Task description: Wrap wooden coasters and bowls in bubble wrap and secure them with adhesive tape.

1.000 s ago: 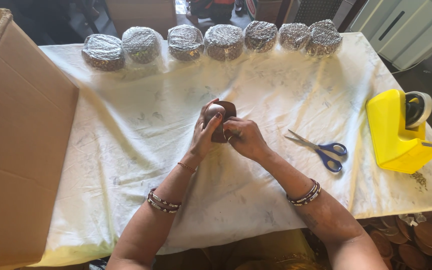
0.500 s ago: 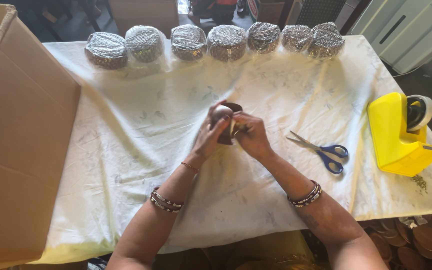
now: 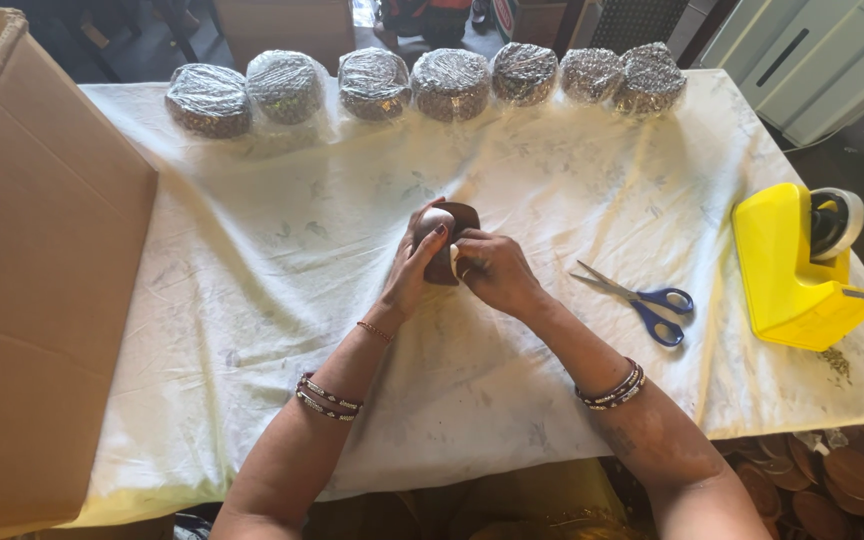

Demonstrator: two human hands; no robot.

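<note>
Small brown rounded piece (image 3: pixel 449 250), smooth, pinched between fingers of left hand (image 3: pixel 419 262) and right hand (image 3: pixel 492 272), above cloth-covered desk (image 3: pixel 252 250). Scissors (image 3: pixel 642 297) right of fingers; bare wrinkled cloth left.

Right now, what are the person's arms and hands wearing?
Both arms are bare, with no sleeves. The left forearm wears stacked dark, beaded bangles, plus a thin reddish bracelet nearer the wrist. The right forearm wears similar stacked dark bangles. A dark-painted nail shows on the left hand.
</note>
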